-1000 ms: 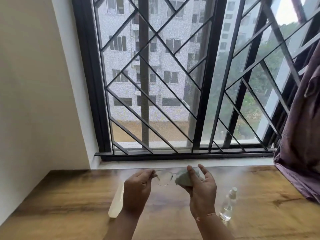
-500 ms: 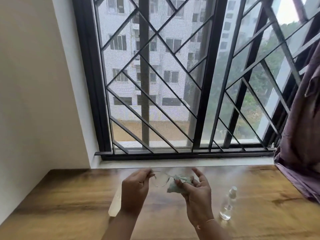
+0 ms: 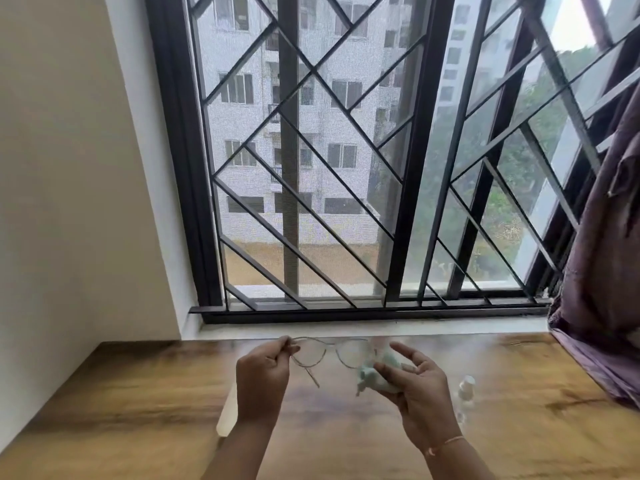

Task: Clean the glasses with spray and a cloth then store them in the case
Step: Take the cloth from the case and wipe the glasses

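Note:
Thin wire-rimmed glasses (image 3: pixel 329 351) hang in the air above the wooden table (image 3: pixel 138 393). My left hand (image 3: pixel 265 379) pinches their left end, and one temple arm dangles below it. My right hand (image 3: pixel 419 386) holds a crumpled pale green cloth (image 3: pixel 375 375) against the right lens, thumb on the cloth and fingers spread. A small clear spray bottle (image 3: pixel 464 393) with a white cap stands on the table just right of my right hand. A pale, long case (image 3: pixel 227 414) lies on the table, mostly hidden behind my left forearm.
A barred window (image 3: pixel 346 168) with a white sill (image 3: pixel 346 327) runs along the table's far edge. A purple curtain (image 3: pixel 602 254) hangs at the right and drapes onto the table's right end. A beige wall (image 3: pixel 69 168) closes the left side.
The cloth has slid off the middle of the frame to the right lens, so both lenses now show. My right fingers have spread apart. The glasses sit slightly higher and wider.

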A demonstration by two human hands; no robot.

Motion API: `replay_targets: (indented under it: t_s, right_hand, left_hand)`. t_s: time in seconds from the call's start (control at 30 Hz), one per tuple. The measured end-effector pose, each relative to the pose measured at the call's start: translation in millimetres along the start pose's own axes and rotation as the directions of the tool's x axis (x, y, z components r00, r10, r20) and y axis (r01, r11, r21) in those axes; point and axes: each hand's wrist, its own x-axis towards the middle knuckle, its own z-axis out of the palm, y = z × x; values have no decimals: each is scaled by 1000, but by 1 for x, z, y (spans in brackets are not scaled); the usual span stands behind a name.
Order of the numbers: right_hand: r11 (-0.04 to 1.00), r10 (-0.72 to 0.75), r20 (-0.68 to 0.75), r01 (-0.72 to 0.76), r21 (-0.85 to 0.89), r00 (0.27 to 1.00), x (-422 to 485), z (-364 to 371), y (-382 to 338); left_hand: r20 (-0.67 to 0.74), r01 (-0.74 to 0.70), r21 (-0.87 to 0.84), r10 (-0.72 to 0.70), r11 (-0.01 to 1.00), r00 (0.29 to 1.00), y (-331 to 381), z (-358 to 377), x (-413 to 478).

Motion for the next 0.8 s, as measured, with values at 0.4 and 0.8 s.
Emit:
replay_targets:
  t_s: [0.4,0.8]
  right_hand:
    - [854,-504,-92,480,-202,859,25,8,-28]
    - [750,-435,310,531,-394,845,8,14,-9]
  left_hand:
    - [101,248,-150,-234,957,967,8,1,-4]
    - [349,650,-355,-550,672,759,3,-2,-7]
